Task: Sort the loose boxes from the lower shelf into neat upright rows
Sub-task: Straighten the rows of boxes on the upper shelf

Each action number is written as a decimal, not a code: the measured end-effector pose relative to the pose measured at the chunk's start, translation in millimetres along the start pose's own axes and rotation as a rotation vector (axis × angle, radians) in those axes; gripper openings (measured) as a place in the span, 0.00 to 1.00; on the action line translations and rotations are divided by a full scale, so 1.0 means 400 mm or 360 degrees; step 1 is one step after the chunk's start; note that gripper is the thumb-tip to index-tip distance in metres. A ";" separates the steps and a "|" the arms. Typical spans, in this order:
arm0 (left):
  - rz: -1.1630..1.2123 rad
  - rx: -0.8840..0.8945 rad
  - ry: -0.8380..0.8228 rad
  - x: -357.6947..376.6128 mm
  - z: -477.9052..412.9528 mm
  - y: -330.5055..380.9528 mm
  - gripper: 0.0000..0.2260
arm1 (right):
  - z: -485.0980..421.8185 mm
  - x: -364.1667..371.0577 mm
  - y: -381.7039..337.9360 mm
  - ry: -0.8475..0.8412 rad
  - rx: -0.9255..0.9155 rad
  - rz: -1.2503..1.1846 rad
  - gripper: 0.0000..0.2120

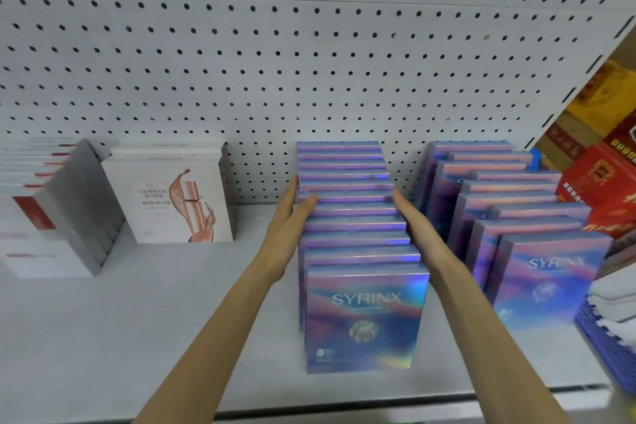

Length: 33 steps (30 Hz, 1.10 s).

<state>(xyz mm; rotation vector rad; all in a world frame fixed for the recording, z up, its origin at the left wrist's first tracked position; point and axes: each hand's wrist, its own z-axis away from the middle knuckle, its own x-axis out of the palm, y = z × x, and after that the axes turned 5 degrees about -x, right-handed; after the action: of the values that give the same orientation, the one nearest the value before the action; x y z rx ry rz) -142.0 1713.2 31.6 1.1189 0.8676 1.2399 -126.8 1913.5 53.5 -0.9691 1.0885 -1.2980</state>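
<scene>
A row of several upright holographic blue-purple SYRINX boxes (364,317) runs from the shelf's front back to the pegboard. My left hand (287,227) lies flat against the row's left side, fingers straight, thumb resting on a box top. My right hand (413,220) presses flat against the row's right side. A second row of the same SYRINX boxes (547,275) stands to the right, a little uneven.
White MARUBI boxes (172,196) stand upright at the left, with grey-sided and white-red boxes (79,203) beside them. Red and yellow cartons (609,182) sit past the shelf's right end. A blue crate (605,330) is at the lower right. The grey shelf (137,320) has a pegboard (309,45) behind it.
</scene>
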 end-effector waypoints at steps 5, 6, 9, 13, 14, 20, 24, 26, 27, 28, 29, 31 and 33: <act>-0.0103 0.0041 0.0110 0.041 0.035 -0.027 0.30 | -0.017 -0.021 0.046 -0.0107 -0.0037 0.0044 0.23; -0.0132 0.0069 0.0155 0.049 0.038 -0.031 0.30 | -0.025 -0.021 0.056 -0.0083 -0.0060 0.0045 0.24; -0.0145 0.0064 0.0199 0.051 0.027 -0.031 0.29 | -0.020 -0.003 0.047 -0.0041 -0.0097 -0.0014 0.25; 0.0007 0.0008 0.0190 0.050 0.039 -0.022 0.27 | -0.012 -0.017 0.053 -0.0154 -0.0040 -0.0152 0.26; 0.0066 -0.0003 0.0206 0.052 0.050 -0.023 0.27 | -0.001 -0.027 0.052 -0.0207 -0.0043 -0.0187 0.25; 0.0171 0.0027 0.0251 0.084 0.199 -0.095 0.24 | 0.136 -0.053 0.115 -0.0249 -0.0323 -0.0104 0.21; 0.0088 0.0164 0.0298 0.112 0.219 -0.161 0.27 | 0.196 0.019 0.205 0.0078 -0.0414 -0.0183 0.27; 0.0054 0.0211 0.0303 0.115 0.210 -0.172 0.31 | 0.195 0.052 0.215 0.0279 -0.0510 -0.0149 0.26; 0.0034 0.0240 0.0304 0.112 0.204 -0.176 0.33 | 0.191 0.064 0.213 0.0347 -0.0560 -0.0128 0.26; 0.0017 0.0268 0.0296 0.108 0.203 -0.177 0.34 | 0.190 0.075 0.212 0.0401 -0.0594 -0.0125 0.27; 0.0005 0.0303 0.0302 0.106 0.198 -0.176 0.34 | 0.185 0.080 0.210 0.0436 -0.0630 -0.0123 0.28; 0.0017 0.0357 0.0286 0.100 0.193 -0.173 0.32 | 0.184 0.092 0.203 0.0497 -0.0690 -0.0096 0.29; 0.0072 0.0384 0.0247 0.094 0.190 -0.174 0.28 | 0.185 0.097 0.197 0.0531 -0.0738 -0.0098 0.29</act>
<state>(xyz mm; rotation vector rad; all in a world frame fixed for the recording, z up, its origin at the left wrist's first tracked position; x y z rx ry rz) -45.2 1739.3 -12.7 1.2501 1.1379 1.2967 -37.7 1875.8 -8.2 -1.1547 1.6794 -1.3138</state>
